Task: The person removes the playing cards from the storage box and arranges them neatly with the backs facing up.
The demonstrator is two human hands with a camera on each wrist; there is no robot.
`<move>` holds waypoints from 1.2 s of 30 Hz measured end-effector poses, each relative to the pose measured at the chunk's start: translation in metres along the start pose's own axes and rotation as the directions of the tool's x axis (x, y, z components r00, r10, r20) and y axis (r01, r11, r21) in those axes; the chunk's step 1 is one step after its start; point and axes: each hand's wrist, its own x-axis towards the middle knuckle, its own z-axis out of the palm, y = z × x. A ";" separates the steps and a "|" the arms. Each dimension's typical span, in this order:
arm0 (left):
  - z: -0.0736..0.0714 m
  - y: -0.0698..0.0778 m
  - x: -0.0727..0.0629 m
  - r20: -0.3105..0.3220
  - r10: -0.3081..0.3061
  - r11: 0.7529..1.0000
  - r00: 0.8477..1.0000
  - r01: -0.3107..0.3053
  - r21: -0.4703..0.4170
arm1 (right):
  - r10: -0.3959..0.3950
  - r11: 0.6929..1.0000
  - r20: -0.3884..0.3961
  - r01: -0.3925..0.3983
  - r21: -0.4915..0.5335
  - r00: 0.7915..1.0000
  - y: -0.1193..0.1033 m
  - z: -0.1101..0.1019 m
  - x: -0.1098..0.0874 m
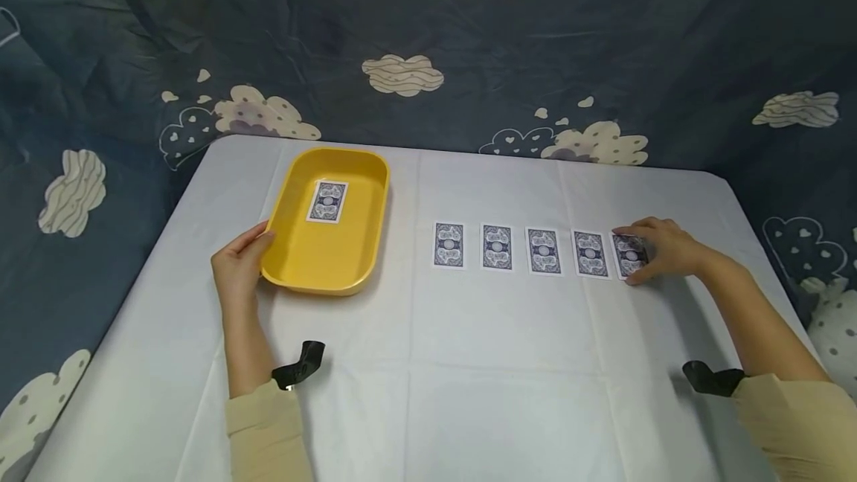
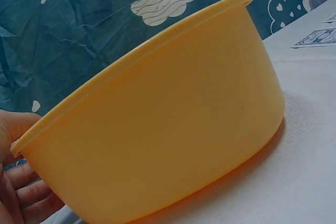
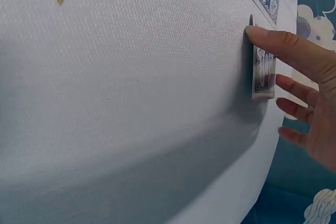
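Observation:
At the left of the table, my left hand (image 1: 238, 265) grips the near-left rim of a yellow plastic tray (image 1: 321, 270). Its thumb lies on the rim, and the other fingers show below it against the outer wall (image 2: 157, 114) in the left wrist view. Inside the tray one playing card (image 1: 328, 201) lies back up. On the right, my right hand (image 1: 669, 248) pinches the rightmost playing card (image 1: 629, 253) between the thumb at its near edge and fingers at its far edge. That card looks slightly bowed in the right wrist view (image 3: 264, 72).
Several playing cards lie back up in a row left of my right hand, from the leftmost card (image 1: 448, 245) to the neighbouring card (image 1: 591, 254). A white cloth (image 1: 495, 407) covers the table. Behind hangs a dark cloud-patterned curtain (image 1: 321, 28).

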 end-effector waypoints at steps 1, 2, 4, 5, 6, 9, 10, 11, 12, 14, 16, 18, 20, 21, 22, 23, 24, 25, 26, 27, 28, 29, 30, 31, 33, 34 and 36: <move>0.001 0.003 -0.002 0.009 -0.002 1.000 1.000 0.002 0.008 | 0.010 1.000 0.003 -0.010 0.006 1.000 0.001 0.000 -0.002; 0.002 0.005 -0.004 0.020 -0.005 1.000 1.000 0.005 0.001 | 0.017 1.000 0.005 -0.017 0.010 1.000 0.002 0.001 -0.003; 0.005 0.014 -0.014 0.035 -0.017 1.000 0.999 0.017 -0.002 | 0.028 0.999 0.004 -0.028 0.019 1.000 0.004 0.002 -0.006; 0.006 0.019 -0.019 0.038 -0.021 1.000 0.999 0.020 0.006 | 0.022 1.000 -0.007 -0.021 0.022 1.000 0.005 0.003 -0.007; 0.008 0.025 -0.025 0.040 -0.030 1.000 0.999 0.030 0.001 | 0.015 0.999 -0.023 -0.014 0.032 1.000 0.006 0.004 -0.007; 0.011 0.038 -0.038 0.028 -0.039 0.999 0.999 0.039 0.007 | -0.003 0.998 -0.091 0.010 0.069 0.996 0.000 0.002 -0.005; 0.011 0.041 -0.041 0.025 -0.046 0.999 0.999 0.046 -0.001 | -0.010 0.996 -0.123 0.021 0.084 0.992 -0.005 -0.001 -0.003; 0.012 0.043 -0.042 0.020 -0.052 0.999 0.998 0.052 0.000 | -0.011 0.994 -0.152 0.027 0.103 0.988 -0.012 -0.004 -0.001; 0.011 0.045 -0.043 0.021 -0.063 0.998 0.998 0.063 -0.010 | -0.008 0.992 -0.182 0.030 0.123 0.983 -0.020 -0.007 0.002; 0.010 0.047 -0.044 0.016 -0.074 0.997 0.997 0.074 -0.018 | -0.011 0.988 -0.237 0.048 0.150 0.971 -0.040 -0.015 0.012; 0.007 0.048 -0.045 0.011 -0.091 0.995 0.996 0.092 -0.042 | -0.034 0.980 -0.290 0.088 0.176 0.956 -0.063 -0.021 0.026; 0.004 0.048 -0.044 0.004 -0.085 0.995 0.996 0.085 -0.048 | -0.076 0.970 -0.340 0.149 0.192 0.937 -0.088 -0.025 0.040; 0.002 0.046 -0.043 0.004 -0.074 0.996 0.997 0.074 -0.055 | -0.126 0.957 -0.377 0.212 0.198 0.918 -0.113 -0.029 0.053; 0.001 0.042 -0.040 0.013 -0.061 0.996 0.998 0.062 -0.059 | -0.151 0.950 -0.393 0.243 0.197 0.907 -0.125 -0.030 0.058; 0.002 0.039 -0.037 0.020 -0.054 0.997 0.998 0.055 -0.062 | -0.172 0.942 -0.404 0.270 0.198 0.899 -0.136 -0.032 0.063; 0.002 0.034 -0.033 0.026 -0.038 0.997 0.999 0.040 -0.059 | -0.187 0.935 -0.411 0.289 0.203 0.892 -0.148 -0.034 0.066; 0.002 0.029 -0.028 0.034 -0.028 0.998 0.999 0.030 -0.062 | -0.199 0.930 -0.416 0.305 0.205 0.887 -0.159 -0.035 0.069; 0.001 0.023 -0.022 0.035 -0.021 0.997 0.999 0.023 -0.069 | -0.217 0.923 -0.418 0.325 0.207 0.882 -0.171 -0.037 0.073; 0.001 0.016 -0.016 0.031 -0.010 0.998 0.999 0.012 -0.066 | -0.230 0.918 -0.414 0.338 0.209 0.881 -0.183 -0.038 0.077; 0.000 0.010 -0.010 0.028 -0.004 0.998 1.000 0.006 -0.066 | -0.247 0.910 -0.412 0.356 0.212 0.877 -0.196 -0.039 0.080; 0.000 0.006 -0.006 0.018 -0.005 0.998 1.000 0.006 -0.064 | -0.264 0.905 -0.408 0.371 0.209 0.874 -0.207 -0.040 0.083; 0.000 0.002 -0.002 0.011 0.001 0.998 1.000 -0.001 -0.059 | -0.283 0.901 -0.405 0.386 0.200 0.870 -0.219 -0.041 0.085; 0.000 -0.001 0.001 0.005 -0.001 0.998 1.000 0.001 -0.059 | -0.302 0.898 -0.400 0.399 0.185 0.865 -0.230 -0.042 0.088; 0.000 -0.003 0.003 0.000 -0.001 0.999 1.000 0.001 -0.052 | -0.321 0.894 -0.396 0.414 0.173 0.860 -0.241 -0.042 0.090; 0.001 -0.004 0.005 -0.004 -0.001 0.999 1.000 0.001 -0.051 | -0.360 0.887 -0.390 0.441 0.139 0.848 -0.262 -0.041 0.093; 0.001 -0.004 0.004 -0.005 0.002 0.999 1.000 -0.002 -0.048 | -0.378 0.884 -0.387 0.452 0.119 0.841 -0.273 -0.041 0.094; 0.001 -0.002 0.001 0.003 0.010 0.999 1.000 -0.010 -0.033 | -0.414 0.876 -0.387 0.476 0.077 0.824 -0.293 -0.039 0.098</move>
